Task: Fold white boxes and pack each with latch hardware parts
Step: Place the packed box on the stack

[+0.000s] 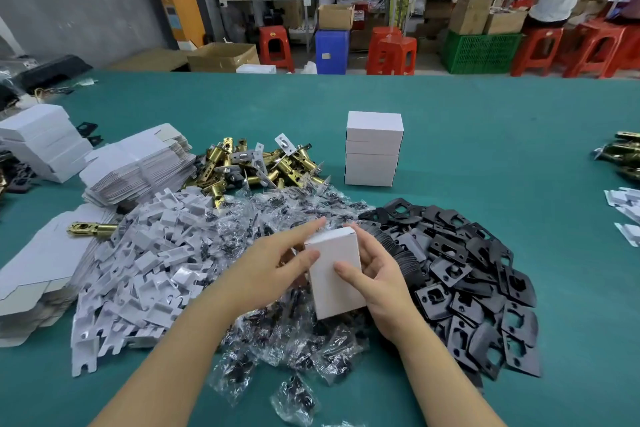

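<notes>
A closed white box (337,282) stands between my hands above a pile of clear screw bags (277,333). My left hand (277,260) touches its left side with straight fingers reaching over the top edge. My right hand (375,274) grips its right side, thumb on the front face. Brass latch bolts (256,166) lie heaped behind, white card inserts (145,274) to the left, black strike plates (471,274) to the right. Flat unfolded boxes (138,163) are stacked at far left.
A stack of closed white boxes (373,149) stands on the green table (485,135) behind the piles. One brass latch (91,229) lies on flat cartons at left. More latches (623,156) sit at the right edge. Stools, crates and a person stand beyond the table.
</notes>
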A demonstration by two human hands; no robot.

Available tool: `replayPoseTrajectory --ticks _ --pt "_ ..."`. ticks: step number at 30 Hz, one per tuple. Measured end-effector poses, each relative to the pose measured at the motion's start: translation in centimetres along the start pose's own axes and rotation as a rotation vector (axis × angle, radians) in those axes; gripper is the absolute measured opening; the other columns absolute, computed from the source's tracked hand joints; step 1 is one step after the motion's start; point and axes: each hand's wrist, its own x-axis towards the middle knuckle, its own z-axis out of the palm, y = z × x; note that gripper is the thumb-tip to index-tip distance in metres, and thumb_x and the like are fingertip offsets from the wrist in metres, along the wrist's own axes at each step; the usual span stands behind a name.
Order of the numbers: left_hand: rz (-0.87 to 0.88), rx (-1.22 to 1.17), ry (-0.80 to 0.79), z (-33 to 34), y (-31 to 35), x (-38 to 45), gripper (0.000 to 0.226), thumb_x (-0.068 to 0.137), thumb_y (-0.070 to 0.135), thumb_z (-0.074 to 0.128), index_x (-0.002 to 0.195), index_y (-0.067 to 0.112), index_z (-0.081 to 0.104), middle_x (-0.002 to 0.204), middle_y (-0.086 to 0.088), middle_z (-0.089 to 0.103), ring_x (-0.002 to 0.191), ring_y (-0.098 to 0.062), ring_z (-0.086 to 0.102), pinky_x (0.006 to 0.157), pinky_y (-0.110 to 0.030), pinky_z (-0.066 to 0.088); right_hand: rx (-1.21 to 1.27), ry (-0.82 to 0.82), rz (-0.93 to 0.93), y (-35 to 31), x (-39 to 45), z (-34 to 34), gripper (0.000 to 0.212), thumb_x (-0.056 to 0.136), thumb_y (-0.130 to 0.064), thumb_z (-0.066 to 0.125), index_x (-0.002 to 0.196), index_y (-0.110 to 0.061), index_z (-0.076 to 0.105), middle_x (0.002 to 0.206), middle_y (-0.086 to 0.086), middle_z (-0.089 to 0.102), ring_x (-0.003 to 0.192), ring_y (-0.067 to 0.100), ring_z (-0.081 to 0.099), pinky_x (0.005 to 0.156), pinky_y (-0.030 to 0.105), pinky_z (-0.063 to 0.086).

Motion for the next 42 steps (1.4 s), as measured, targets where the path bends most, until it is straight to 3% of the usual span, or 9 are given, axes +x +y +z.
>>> replayPoseTrajectory --ticks 7,12,18,22,26,32,35,39,42 --pt "-0.173 -0.345 -0.186 -1.2 0.0 1.6 0.032 0.104 0.029 0.057 0.124 0.051 0.066 0.102 0.002 0.077 0.093 -0.02 0.075 0.074 -0.028 0.062 0.057 0.015 0.021 -0.2 0.2 0.1 0.058 0.086 -0.022 0.077 0.139 -0.025 0.055 0.125 0.003 0.073 0.109 0.022 0.072 0.084 0.035 0.061" --pt "-0.331 -0.76 0.14 -3.2 -1.2 3.9 0.033 0.099 0.026 0.057 0.122 0.003 0.064 0.108 -0.024 0.073 0.094 -0.031 0.075 0.078 -0.039 0.063 0.104 0.109 0.03 -0.1 0.8 0.1 0.044 0.094 -0.045 0.059 0.135 -0.028 0.057 0.126 -0.001 0.072 0.114 0.023 0.07 0.093 0.03 0.058" --pt "-0.278 -1.229 0.415 -3.4 2.6 10.4 0.023 0.104 0.015 0.052 0.123 0.002 0.053 0.114 -0.028 0.067 0.092 -0.034 0.076 0.076 -0.038 0.063 -0.188 0.072 -0.062 0.9 0.3 1.4 0.044 0.088 -0.053 0.06 0.129 -0.036 0.058 0.12 -0.017 0.068 0.114 0.01 0.067 0.098 0.027 0.055" --pt "-0.271 -1.224 0.449 -3.2 5.5 16.2 0.015 0.106 0.013 0.051 0.112 0.0 0.051 0.112 -0.027 0.066 0.084 -0.033 0.077 0.069 -0.036 0.063 -0.26 0.059 -0.071 1.3 0.4 1.5 0.03 0.093 -0.044 0.059 0.123 -0.046 0.056 0.117 -0.024 0.066 0.112 0.004 0.065 0.092 0.018 0.053" --pt "-0.275 -1.186 0.439 -3.2 7.5 21.9 0.02 0.107 0.013 0.046 0.123 0.0 0.045 0.102 -0.026 0.066 0.072 -0.03 0.076 0.065 -0.039 0.064 -0.258 0.071 -0.064 1.7 0.8 1.3 0.029 0.095 -0.039 0.059 0.122 -0.048 0.056 0.116 -0.021 0.066 0.111 0.006 0.065 0.094 0.024 0.056" --pt "-0.393 -0.998 0.401 -2.0 8.7 26.0 0.035 0.103 -0.002 0.034 0.137 0.001 0.04 0.099 -0.019 0.059 0.08 -0.034 0.072 0.061 -0.041 0.064 -0.26 0.087 -0.052 2.1 1.1 1.1 0.029 0.096 -0.036 0.06 0.123 -0.048 0.057 0.117 -0.019 0.066 0.112 0.01 0.066 0.098 0.033 0.056" --pt "-0.408 -0.927 0.386 -1.6 8.9 26.6 0.028 0.104 -0.004 0.028 0.124 -0.005 0.047 0.101 -0.014 0.057 0.098 -0.037 0.071 0.061 -0.037 0.062 -0.264 0.09 -0.046 2.2 1.2 1.0 0.031 0.094 -0.04 0.058 0.124 -0.046 0.057 0.116 -0.02 0.066 0.111 0.01 0.066 0.098 0.033 0.056" --pt "-0.348 -0.749 0.353 -1.3 7.8 27.0 0.045 0.099 0.003 0.061 0.135 -0.012 0.04 0.127 -0.021 0.056 0.085 -0.029 0.073 0.069 -0.035 0.064 -0.268 0.09 -0.039 2.2 1.3 1.1 0.031 0.095 -0.037 0.059 0.124 -0.045 0.057 0.115 -0.02 0.066 0.11 0.011 0.066 0.098 0.032 0.056" --pt "-0.291 -0.494 0.319 -0.7 7.3 26.9 0.048 0.092 0.0 0.07 0.133 -0.006 0.046 0.121 -0.023 0.064 0.087 -0.03 0.075 0.076 -0.04 0.064 -0.276 0.096 -0.035 2.3 1.3 1.1 0.031 0.099 -0.03 0.06 0.124 -0.046 0.057 0.114 -0.02 0.066 0.11 0.01 0.066 0.097 0.03 0.056"
